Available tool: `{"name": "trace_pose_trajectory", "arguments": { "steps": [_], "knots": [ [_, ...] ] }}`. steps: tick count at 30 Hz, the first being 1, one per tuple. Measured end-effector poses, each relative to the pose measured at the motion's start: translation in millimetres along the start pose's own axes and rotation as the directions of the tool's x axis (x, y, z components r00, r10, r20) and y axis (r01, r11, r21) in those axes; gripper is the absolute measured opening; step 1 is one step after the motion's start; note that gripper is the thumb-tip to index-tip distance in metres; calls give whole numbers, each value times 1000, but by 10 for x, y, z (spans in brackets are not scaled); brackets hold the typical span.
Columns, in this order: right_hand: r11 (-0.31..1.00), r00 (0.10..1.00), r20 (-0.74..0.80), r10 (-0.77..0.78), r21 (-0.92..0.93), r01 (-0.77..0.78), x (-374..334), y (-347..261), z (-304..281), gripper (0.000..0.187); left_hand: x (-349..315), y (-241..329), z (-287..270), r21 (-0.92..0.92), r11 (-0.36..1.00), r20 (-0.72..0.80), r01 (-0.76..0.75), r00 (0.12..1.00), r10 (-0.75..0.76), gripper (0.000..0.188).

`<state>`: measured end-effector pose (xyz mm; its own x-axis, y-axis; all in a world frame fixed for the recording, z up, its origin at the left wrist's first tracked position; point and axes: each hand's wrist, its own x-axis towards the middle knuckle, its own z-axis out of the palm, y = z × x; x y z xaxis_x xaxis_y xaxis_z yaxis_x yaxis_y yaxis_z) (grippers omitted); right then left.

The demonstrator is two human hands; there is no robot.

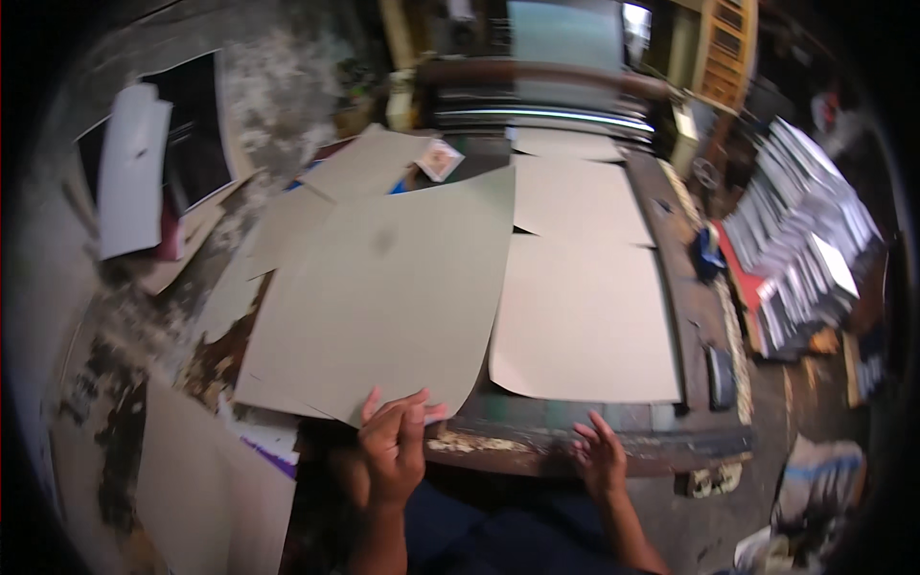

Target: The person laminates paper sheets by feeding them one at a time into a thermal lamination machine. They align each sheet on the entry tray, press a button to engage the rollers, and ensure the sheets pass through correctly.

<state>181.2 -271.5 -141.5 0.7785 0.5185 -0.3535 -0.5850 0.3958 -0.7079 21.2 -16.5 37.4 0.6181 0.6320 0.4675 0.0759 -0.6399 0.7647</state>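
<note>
A large grey-beige cardboard sheet lies over other sheets on the left of the worktable, its right side bowed upward. At its near edge, my left hand has curled fingers and thumb closed on the board; part of the grip is hidden. My right hand hovers by the table's front edge, fingers apart and holding nothing. Ahead of it, a paler cardboard sheet lies flat with its near left corner curling. Beyond that, another pale sheet runs in line toward the rollers of a machine.
Stacks of white-edged sheets stand at the right on a red base. A dark wooden rail borders the table's right side. Loose boards lean at the lower left, and a white panel stands against the stained wall. A sack sits lower right.
</note>
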Motion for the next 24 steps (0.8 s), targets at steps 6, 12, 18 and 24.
{"name": "trace_pose_trajectory", "arguments": {
  "steps": [6,12,18,24],
  "knots": [
    [995,959,266,-96,50,85,-103,-446,367,73,-54,42,-14,-209,946,323,-248,896,306,33],
    [989,985,106,137,-63,-131,-130,-318,51,43,-73,92,3,-39,932,537,-361,779,324,48],
    [980,980,-3,199,-1,-199,-357,156,-299,26,130,-344,-181,126,950,323,-287,917,235,61],
    [962,971,-33,239,-130,-241,-666,250,-385,34,132,-589,-175,-40,999,278,-31,960,40,45]
  ]
}}
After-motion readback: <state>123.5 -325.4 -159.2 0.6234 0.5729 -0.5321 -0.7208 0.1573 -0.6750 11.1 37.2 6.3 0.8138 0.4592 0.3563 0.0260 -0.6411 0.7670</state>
